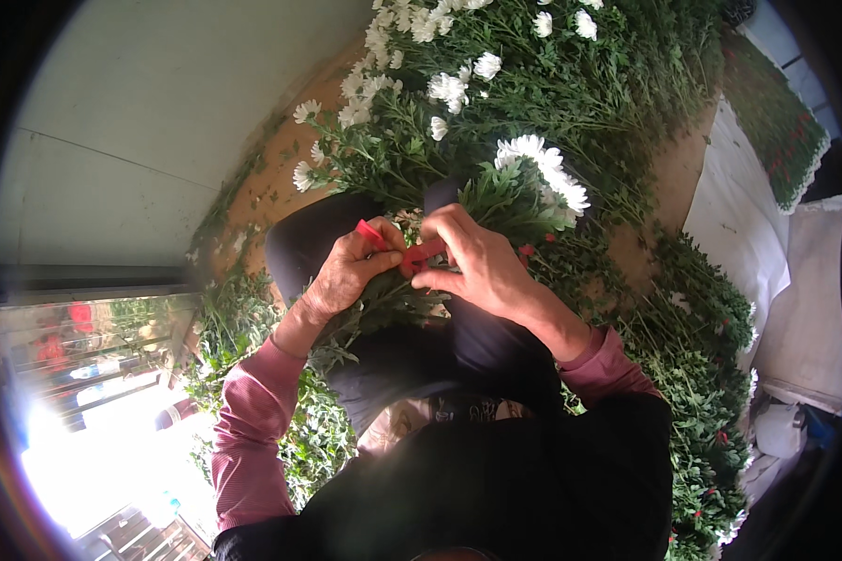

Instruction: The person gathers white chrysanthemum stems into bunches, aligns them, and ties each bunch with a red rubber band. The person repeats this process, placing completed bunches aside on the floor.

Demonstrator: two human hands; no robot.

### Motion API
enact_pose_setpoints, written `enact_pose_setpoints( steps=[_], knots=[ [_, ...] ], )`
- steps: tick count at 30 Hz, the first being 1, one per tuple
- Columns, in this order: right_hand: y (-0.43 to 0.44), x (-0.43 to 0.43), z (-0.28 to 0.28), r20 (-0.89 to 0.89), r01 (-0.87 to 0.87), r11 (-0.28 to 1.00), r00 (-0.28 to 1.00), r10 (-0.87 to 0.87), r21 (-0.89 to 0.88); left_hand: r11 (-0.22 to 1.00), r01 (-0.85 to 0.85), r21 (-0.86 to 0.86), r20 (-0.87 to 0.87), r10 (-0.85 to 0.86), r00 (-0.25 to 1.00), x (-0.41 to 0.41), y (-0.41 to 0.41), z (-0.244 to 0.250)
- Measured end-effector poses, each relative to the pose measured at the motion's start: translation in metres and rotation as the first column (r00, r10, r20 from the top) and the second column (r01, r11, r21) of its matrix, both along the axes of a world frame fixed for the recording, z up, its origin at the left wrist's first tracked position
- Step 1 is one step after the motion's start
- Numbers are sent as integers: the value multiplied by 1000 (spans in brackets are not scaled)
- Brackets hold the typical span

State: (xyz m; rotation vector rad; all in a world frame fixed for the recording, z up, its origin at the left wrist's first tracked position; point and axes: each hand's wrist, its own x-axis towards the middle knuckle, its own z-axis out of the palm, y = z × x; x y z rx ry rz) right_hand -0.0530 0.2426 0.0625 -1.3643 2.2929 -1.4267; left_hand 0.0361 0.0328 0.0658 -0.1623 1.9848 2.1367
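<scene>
A bunch of white chrysanthemums (547,168) lies across my knees, its blooms to the upper right and its leafy stems running down between my hands. Red ribbon (415,258) is around the stems. My left hand (354,263) pinches one end of the ribbon, which sticks up between thumb and fingers. On the other side, my right hand (470,259) grips another part of the ribbon, thumb and index finger close to the stems. The exact form of the ribbon between the hands is partly hidden by my fingers.
Loose white chrysanthemums (449,91) are heaped on the floor beyond my knees. Bunches with red ties (702,393) lie along the right, beside a white sheet (737,203). A pale wall panel (126,140) stands at the left. Cut greenery (231,336) lies at lower left, near bright sunlight.
</scene>
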Motion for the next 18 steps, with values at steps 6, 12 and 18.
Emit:
enact_pose_setpoints(
  steps=[6, 12, 18],
  knots=[
    [2, -8, -10, 255, -148, 986, 953, 163, -78, 998, 48, 36, 1, -48, 999, -6, 4, 5],
    [3, -13, -23, 361, -73, 981, 923, 135, -180, 990, 60, 130, 92, -72, 993, -8, -15, -13],
    [-12, 15, -17, -148, 98, 994, 985, -89, 48, 991, 54, 120, 135, -71, 988, -8, -20, -12]
  ],
)
